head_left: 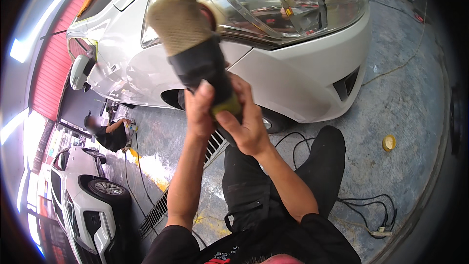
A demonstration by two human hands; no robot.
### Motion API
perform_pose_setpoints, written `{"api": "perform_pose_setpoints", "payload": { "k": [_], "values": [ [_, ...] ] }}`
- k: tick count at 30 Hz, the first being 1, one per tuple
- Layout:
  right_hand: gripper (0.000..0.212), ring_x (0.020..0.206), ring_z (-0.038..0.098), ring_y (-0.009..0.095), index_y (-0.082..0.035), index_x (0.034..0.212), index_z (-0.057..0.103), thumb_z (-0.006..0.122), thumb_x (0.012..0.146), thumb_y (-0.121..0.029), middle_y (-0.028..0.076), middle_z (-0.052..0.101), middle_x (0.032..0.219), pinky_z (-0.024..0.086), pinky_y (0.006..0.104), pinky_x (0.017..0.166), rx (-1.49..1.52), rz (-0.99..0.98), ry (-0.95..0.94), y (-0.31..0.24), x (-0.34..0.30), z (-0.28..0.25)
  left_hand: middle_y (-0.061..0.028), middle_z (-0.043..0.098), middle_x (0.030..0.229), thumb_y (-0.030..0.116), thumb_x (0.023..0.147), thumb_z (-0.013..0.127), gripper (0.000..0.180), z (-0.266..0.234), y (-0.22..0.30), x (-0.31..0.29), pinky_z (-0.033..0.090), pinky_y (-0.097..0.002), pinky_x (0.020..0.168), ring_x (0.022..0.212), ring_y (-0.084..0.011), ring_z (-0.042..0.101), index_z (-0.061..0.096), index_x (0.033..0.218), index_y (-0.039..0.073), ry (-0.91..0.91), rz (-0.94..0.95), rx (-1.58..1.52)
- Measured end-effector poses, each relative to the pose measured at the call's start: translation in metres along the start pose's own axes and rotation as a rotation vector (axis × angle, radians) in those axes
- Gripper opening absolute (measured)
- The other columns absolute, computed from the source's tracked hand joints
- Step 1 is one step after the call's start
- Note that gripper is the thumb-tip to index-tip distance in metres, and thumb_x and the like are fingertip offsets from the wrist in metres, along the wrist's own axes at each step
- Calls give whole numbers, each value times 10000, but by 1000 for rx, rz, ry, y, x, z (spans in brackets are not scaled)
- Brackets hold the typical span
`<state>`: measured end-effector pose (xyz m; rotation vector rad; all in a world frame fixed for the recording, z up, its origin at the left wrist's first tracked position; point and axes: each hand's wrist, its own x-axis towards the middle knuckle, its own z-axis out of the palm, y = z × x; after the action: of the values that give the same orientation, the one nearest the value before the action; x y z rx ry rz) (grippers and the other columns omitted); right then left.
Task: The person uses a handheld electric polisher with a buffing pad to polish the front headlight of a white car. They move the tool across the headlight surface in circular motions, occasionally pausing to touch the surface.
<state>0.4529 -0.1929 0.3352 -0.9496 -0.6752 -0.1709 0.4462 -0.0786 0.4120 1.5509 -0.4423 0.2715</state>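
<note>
We've got the power tool in both hands, held up before the front corner of the white car. L hand is closed round its L side, thumb up by the dark body; R hand is closed round the R side near the greenish rear part, no real gap in either grip. Long axis runs approx. fwd & a bit L from our chest, w/ the beige textured head at the far end, overlapping the headlight near its L end in view. L thumb's nearer that head than R thumb; most of the headlight lies fwd & R of both hands. Can't tell if the tool touches the car or hangs clear. Head's a bit blurred; a reddish round part peeks out behind it, mostly hidden. Fingers under the grip are partly out of sight, & the headlight's far edge is cut off up top.
</note>
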Motion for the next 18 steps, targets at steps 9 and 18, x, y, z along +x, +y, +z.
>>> {"api": "perform_pose_setpoints", "payload": {
  "k": [9,18],
  "values": [
    [885,1322,591,341,9,1588,301,694,1006,-529,241,612,1370,428,409,1120,173,-41,57,12,0,28,-163,658,941,629,950,662,843,-12,21,3,562,-363,741,809,-255,678,439,1397,-49,-35,-38,197],
    [881,1178,708,423,-31,1599,274,700,1000,-518,288,693,1209,533,426,979,82,6,-21,11,4,21,-149,637,993,631,997,587,794,-17,18,-2,561,-375,775,862,-248,665,430,1423,-20,38,-20,84]
  ]
}}
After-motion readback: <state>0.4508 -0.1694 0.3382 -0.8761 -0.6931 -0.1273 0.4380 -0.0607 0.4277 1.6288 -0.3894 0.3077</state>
